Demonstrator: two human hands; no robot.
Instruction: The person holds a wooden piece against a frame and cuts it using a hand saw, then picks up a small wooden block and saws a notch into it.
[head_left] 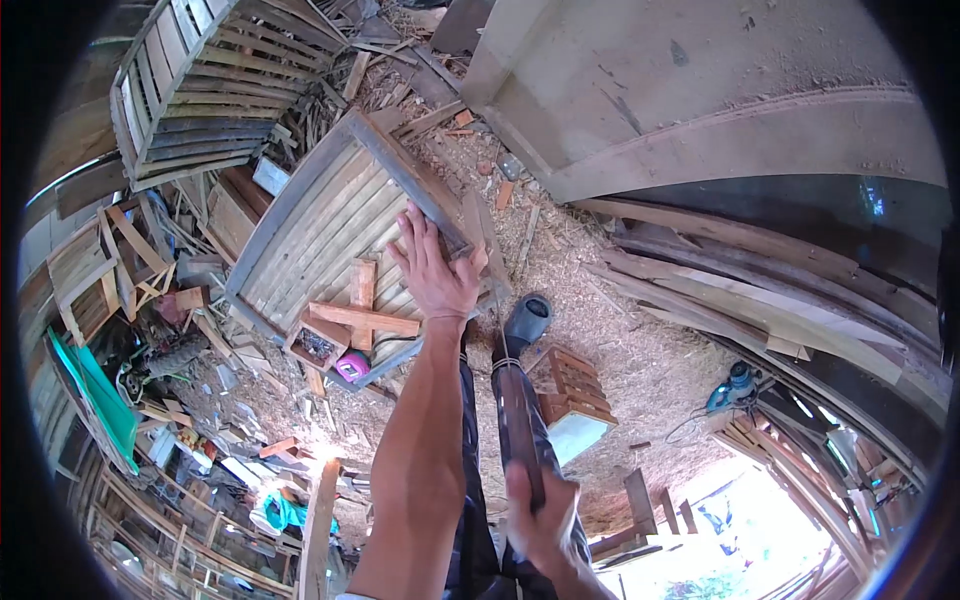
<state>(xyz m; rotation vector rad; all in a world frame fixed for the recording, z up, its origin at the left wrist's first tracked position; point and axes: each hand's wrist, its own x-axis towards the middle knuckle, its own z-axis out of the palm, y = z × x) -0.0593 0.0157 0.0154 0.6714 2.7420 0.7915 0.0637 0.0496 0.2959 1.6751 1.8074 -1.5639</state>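
Observation:
A slatted wooden panel (320, 230) with a grey frame lies below me. My left hand (437, 268) rests on it near its right edge, palm down and fingers spread, holding nothing. Two short wood pieces (362, 318) lie crossed on the slats. Beside them are a small wooden box of nails (316, 343) and a pink tape measure (352, 366). My right hand (542, 510), blurred by motion, is closed around a dark-handled tool (522, 420) in front of my leg; the tool's far end is too blurred to make out.
My shoe (528, 320) stands on wood shavings beside a small slatted wooden crate (575, 385). A blue power tool (732, 388) lies at the right. Long boards (760, 270) and a large grey panel (700, 90) are at the upper right. Another slatted frame (215, 95) leans at the upper left.

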